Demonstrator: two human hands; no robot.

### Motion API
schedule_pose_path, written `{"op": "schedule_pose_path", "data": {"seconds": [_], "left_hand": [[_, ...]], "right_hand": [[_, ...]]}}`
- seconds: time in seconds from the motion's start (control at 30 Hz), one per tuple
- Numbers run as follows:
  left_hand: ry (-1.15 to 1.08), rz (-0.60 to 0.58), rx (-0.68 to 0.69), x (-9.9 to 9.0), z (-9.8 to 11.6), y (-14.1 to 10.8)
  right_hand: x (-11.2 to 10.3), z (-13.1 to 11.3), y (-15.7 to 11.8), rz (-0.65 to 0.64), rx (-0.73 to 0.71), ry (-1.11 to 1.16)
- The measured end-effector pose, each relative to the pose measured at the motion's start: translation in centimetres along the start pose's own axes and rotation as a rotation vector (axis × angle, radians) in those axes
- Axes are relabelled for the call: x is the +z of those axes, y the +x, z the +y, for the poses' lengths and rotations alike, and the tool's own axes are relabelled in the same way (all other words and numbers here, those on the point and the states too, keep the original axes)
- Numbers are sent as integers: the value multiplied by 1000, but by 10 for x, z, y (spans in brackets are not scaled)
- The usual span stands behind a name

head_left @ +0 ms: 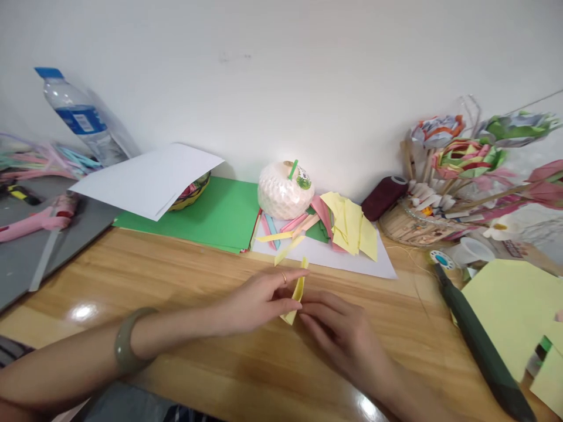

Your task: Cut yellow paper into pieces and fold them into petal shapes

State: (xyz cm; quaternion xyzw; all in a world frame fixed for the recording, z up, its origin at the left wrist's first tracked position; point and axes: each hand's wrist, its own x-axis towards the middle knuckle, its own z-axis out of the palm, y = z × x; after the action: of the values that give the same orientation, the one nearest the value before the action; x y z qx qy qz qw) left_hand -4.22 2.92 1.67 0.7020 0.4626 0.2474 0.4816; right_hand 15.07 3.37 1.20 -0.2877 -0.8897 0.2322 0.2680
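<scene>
A narrow folded strip of yellow paper (pixel 299 288) stands between my two hands, just above the wooden table (pixel 197 269). My left hand (pixel 257 296), with a ring and a bracelet on that arm, grips the strip from the left, index finger along its upper part and thumb lower down. From the right, the fingertips of my right hand (pixel 341 322) pinch the strip's lower part; the exact contact is partly hidden. Beyond my hands, loose folded strips (pixel 288 234) in yellow, pink and blue lie beside a stack of yellow paper pieces (pixel 347 223) on a white sheet (pixel 373 266).
Behind stands a white wrapped round object (pixel 285 190) with a green straw. Green sheets (pixel 220 211) lie left of it, near a bottle (pixel 83 117) and a pink glue gun (pixel 39 223). At right are a basket of paper flowers (pixel 413 225), a dark pen-shaped tool (pixel 484 346) and yellow sheets (pixel 514 305).
</scene>
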Motion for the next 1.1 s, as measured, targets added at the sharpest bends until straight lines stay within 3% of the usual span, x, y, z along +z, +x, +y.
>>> {"op": "schedule_pose_path", "data": {"seconds": [0.13,0.27,0.37,0.5,0.63,0.77,0.97,1.1], "left_hand": [[-202,-74,-38,2,-3,2],[-454,-178,-61,2,-3,1],[-525,-220,-90,1,-1,3],[-436,-150,-61,-1,-4,5],[-189,-69,12,-2,-11,4],[-34,-1,36,-1,-14,4],[110,122,145,0,-16,4],[171,101,148,-2,-13,4]], "right_hand": [[3,8,-4,109,-73,-223],[-1,10,-4,36,-293,-326],[-5,10,-2,20,-357,-281],[-6,13,-2,70,-339,-283],[-3,16,-4,74,-292,-343],[-2,12,-3,36,-233,-435],[-6,8,1,-69,-313,-395],[-1,8,0,-101,-212,-314]]}}
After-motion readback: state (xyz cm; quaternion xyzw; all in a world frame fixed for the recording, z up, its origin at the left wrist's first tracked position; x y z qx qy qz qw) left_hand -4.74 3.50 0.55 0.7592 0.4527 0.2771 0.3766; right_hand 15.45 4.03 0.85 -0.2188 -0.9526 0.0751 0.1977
